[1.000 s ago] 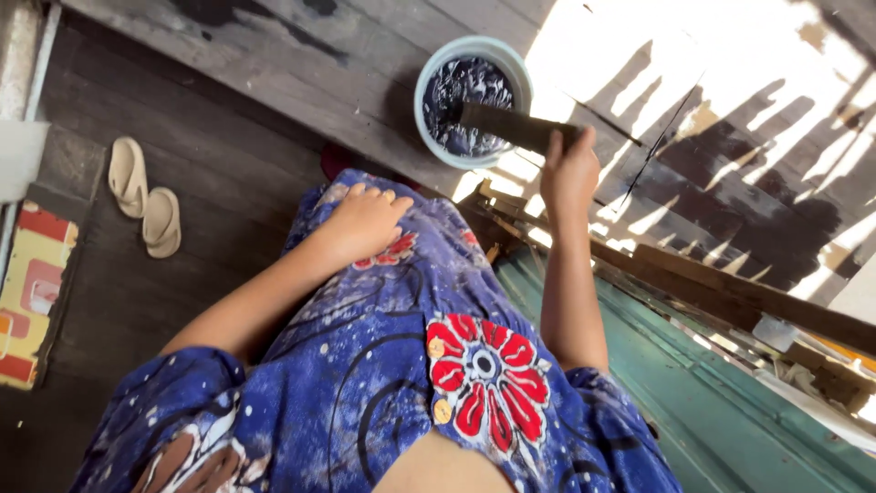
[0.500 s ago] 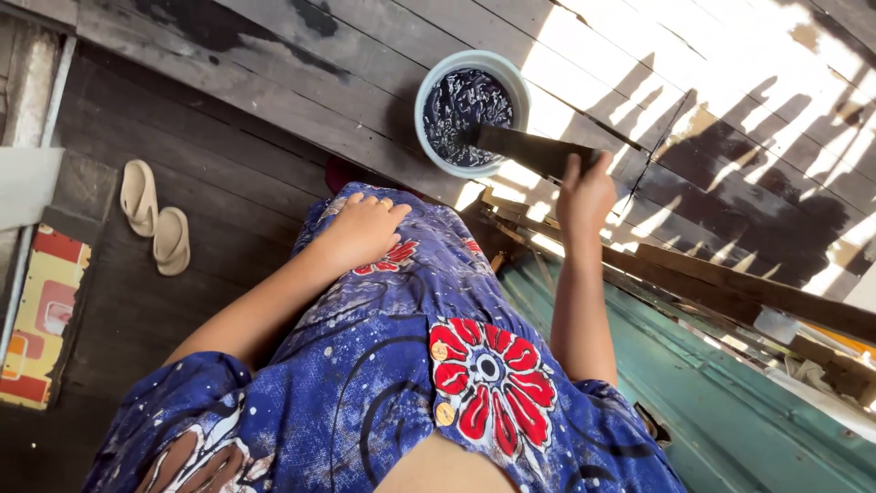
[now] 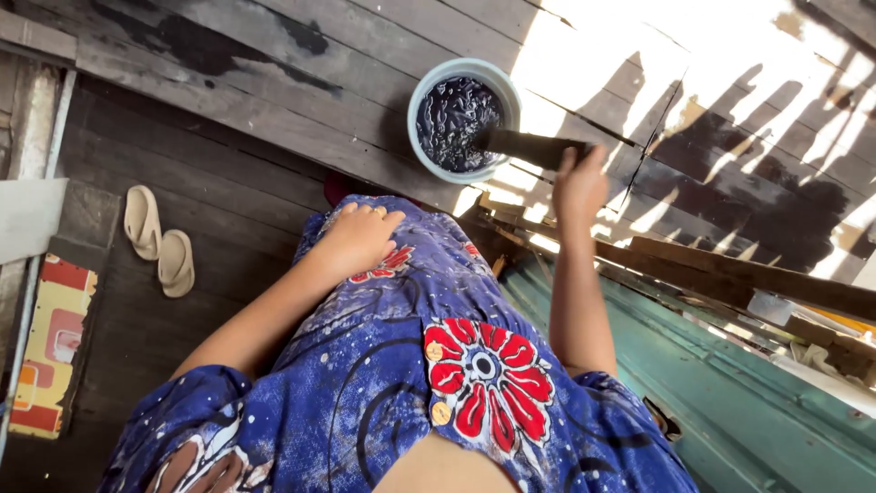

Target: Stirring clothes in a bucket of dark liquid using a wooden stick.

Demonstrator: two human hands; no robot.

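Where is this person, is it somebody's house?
Probably the porch or deck of a home, open to sunlight. The floor is weathered dark wooden planks with sun stripes, a pair of beige rubber sandals lies on it, and the right hand holds a dark flat stick in a pale blue bucket.

Porch of a home – weathered plank floor [image 3: 274, 119], sandals [image 3: 160, 242] left by a patterned mat [image 3: 46, 351], sunlight through slats.

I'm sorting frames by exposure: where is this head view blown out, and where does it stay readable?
Head view: sunlit planks at upper right are blown out and crossed by slatted shadows; the bucket, dark stick and right hand sit at the glare's edge; the left hand lies in even shade, sharp.
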